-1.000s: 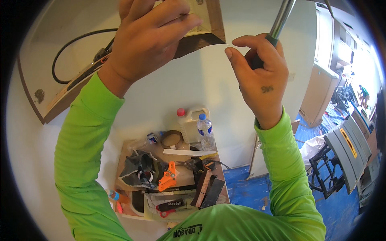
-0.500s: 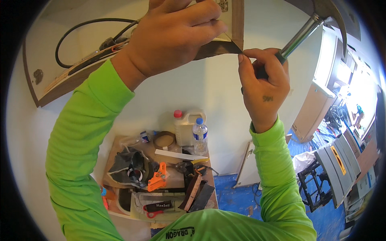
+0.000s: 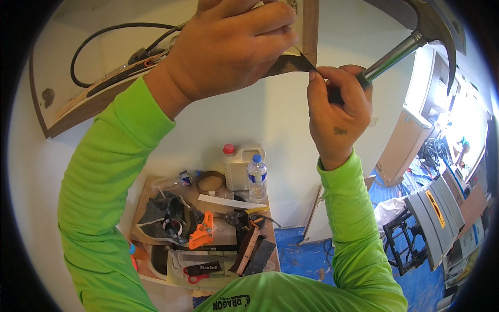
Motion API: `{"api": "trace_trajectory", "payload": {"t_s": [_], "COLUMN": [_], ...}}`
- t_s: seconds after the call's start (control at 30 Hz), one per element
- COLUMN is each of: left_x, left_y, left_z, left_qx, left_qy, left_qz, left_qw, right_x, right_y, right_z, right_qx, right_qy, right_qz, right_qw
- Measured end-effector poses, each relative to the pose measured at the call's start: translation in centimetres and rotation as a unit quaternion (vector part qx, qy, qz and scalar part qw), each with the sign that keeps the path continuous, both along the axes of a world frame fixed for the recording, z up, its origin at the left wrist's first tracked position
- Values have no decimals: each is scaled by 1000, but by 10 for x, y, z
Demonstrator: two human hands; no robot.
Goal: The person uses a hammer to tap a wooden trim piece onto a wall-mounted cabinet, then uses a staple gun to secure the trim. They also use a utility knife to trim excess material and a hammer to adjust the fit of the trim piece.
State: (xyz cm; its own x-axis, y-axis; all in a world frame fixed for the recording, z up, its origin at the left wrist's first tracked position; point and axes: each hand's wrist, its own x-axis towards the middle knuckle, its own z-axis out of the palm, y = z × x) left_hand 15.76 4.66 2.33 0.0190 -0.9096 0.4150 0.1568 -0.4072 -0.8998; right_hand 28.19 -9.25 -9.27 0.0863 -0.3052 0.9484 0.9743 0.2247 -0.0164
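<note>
The person's right hand grips a hammer, thumb and forefinger meeting the pointed right end of a dark strip. The left hand curls beside the strip's left part. On the near table, 2 containers stand along the far side: a red-capped jug, left, and a blue-capped bottle, right.

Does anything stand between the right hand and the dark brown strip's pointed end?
Nothing visible does: the right hand appears to pinch the dark brown strip at its pointed end. The hammer in the same hand points away from it.
</note>
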Motion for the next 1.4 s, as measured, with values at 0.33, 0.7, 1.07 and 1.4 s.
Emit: {"api": "trace_trajectory", "payload": {"t_s": [0.33,0.7,1.07,1.4], "left_x": [-9,-16,-18,-15], "left_y": [-12,-20,-24,-12], "left_z": [-1,0,0,-4], "left_qx": [-25,-51,-12,-38], "left_qy": [45,69,69,80], "left_qz": [66,127,128,113], "left_qw": [997,988,989,990], "right_x": [1,2,1,-8], "right_y": [0,0,1,-44], "right_z": [1,1,0,-21], "right_qx": [16,19,24,7], "right_qy": [-13,-14,2,60], "right_qz": [-5,21,44,16], "right_qw": [1000,1000,999,998]}}
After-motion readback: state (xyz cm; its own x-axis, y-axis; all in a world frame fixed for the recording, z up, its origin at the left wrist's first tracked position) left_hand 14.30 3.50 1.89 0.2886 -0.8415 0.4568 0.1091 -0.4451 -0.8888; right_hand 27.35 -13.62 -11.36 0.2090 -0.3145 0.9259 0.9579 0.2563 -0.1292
